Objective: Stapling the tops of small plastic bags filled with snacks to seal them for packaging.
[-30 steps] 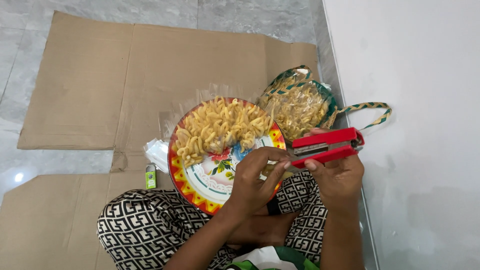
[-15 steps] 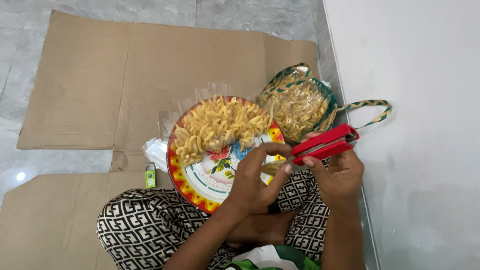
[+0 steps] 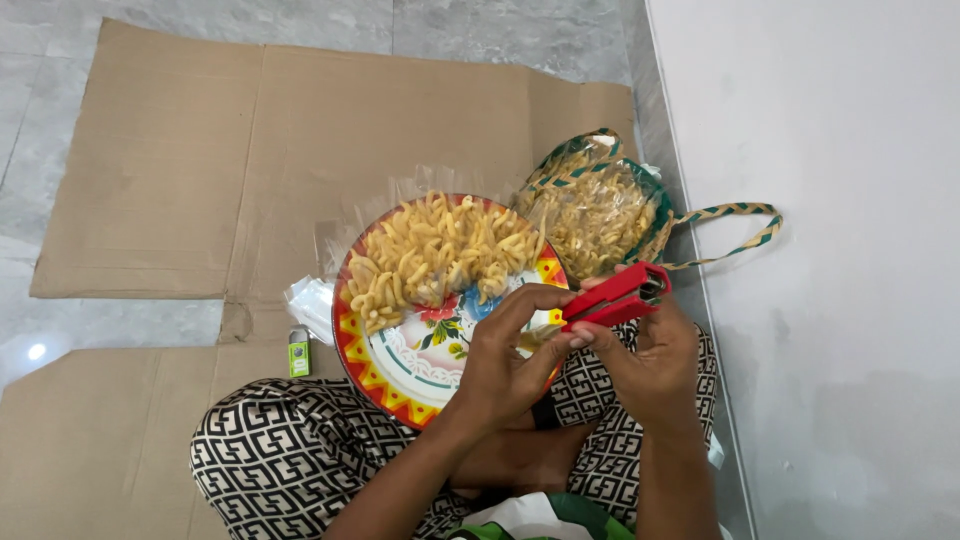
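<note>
Since the earlier frame the red stapler (image 3: 618, 296) has been dropping slightly and tilting, its nose now pointing up to the right, while the left hand (image 3: 505, 362) has been closing in on its near end. The right hand (image 3: 650, 362) is gripping the one stapler from below, fingers curled shut around its body. The left hand is pinching with bent fingers at the stapler's near end; whether anything small is lying between its fingertips cannot be told. Both hands are hovering over the near right edge of one patterned plate (image 3: 400, 365), which is resting on the person's lap and carrying one heap of yellow snacks (image 3: 440, 250). One woven basket (image 3: 600, 205) with two striped handles is standing just beyond the plate, holding more snacks in clear wrap. One small green lighter (image 3: 299, 352) is lying on the cardboard (image 3: 180, 150) left of the plate.
</note>
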